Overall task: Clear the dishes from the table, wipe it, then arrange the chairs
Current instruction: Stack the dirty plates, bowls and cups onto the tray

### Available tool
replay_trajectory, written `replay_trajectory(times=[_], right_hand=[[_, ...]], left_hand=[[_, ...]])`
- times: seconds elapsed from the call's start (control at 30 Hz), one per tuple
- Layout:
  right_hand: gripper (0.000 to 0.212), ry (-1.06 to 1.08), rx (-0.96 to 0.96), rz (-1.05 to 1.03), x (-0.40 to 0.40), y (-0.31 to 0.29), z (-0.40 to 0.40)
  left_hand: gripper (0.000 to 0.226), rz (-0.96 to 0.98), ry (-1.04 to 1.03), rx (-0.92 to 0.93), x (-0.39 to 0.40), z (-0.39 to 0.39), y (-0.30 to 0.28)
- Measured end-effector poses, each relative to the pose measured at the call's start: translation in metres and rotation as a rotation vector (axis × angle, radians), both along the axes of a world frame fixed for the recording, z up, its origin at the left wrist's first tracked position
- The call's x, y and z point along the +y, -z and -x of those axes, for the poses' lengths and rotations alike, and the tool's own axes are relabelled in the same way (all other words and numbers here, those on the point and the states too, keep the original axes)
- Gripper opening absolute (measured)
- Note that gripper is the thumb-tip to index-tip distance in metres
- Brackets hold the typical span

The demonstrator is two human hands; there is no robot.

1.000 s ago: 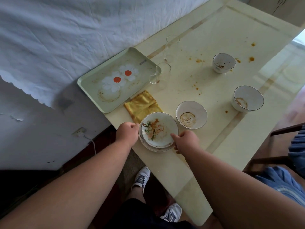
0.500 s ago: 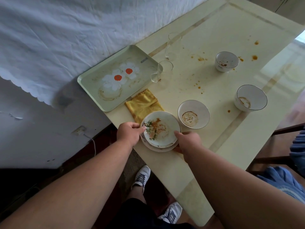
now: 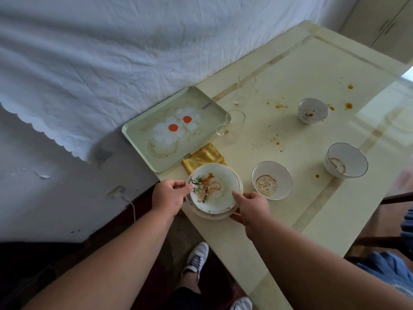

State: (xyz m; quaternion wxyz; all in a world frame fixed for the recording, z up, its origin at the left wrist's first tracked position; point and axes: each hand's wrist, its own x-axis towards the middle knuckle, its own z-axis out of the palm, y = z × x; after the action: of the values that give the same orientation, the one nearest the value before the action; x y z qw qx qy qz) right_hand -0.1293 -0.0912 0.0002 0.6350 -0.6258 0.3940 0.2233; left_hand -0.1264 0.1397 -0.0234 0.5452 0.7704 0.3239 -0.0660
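A stack of dirty flowered plates (image 3: 218, 186) is at the near left corner of the cream table (image 3: 301, 63). My left hand (image 3: 168, 195) grips the stack's left rim and my right hand (image 3: 251, 208) grips its right rim, thumb on top. The stack looks slightly raised and partly covers a yellow cloth (image 3: 204, 156). A pale green flower tray (image 3: 174, 128) lies empty just beyond, on the table's left edge. Three dirty white bowls stand further right: one close (image 3: 271, 180), one right (image 3: 345, 159), one far (image 3: 312, 110).
Two clear glasses (image 3: 234, 118) (image 3: 244, 89) stand beside the tray. Orange food spots dot the tabletop. A white sheet covers the wall on the left. A dark chair with blue fabric (image 3: 393, 242) sits at the right. My feet are under the table's near edge.
Both hands have kept their hold on the plate stack; it has shifted a little away from the table edge, up over the yellow cloth and toward the tray.
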Motion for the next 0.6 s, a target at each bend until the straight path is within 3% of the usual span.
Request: replay_trajectory(times=[0.33,0.47,0.6], right_hand=[[0.023,-0.038,-0.07,0.0,0.082,-0.02,-0.093],[0.023,-0.092,-0.063,0.015,0.122,-0.014,-0.13],[0.021,-0.133,-0.073,0.038,0.16,-0.005,-0.167]], left_hand=[[0.023,0.001,-0.116,-0.098,0.078,-0.078,-0.027],[0.033,-0.022,-0.17,-0.089,0.115,-0.112,-0.027],[0.029,-0.065,-0.17,-0.052,0.156,-0.145,-0.015]])
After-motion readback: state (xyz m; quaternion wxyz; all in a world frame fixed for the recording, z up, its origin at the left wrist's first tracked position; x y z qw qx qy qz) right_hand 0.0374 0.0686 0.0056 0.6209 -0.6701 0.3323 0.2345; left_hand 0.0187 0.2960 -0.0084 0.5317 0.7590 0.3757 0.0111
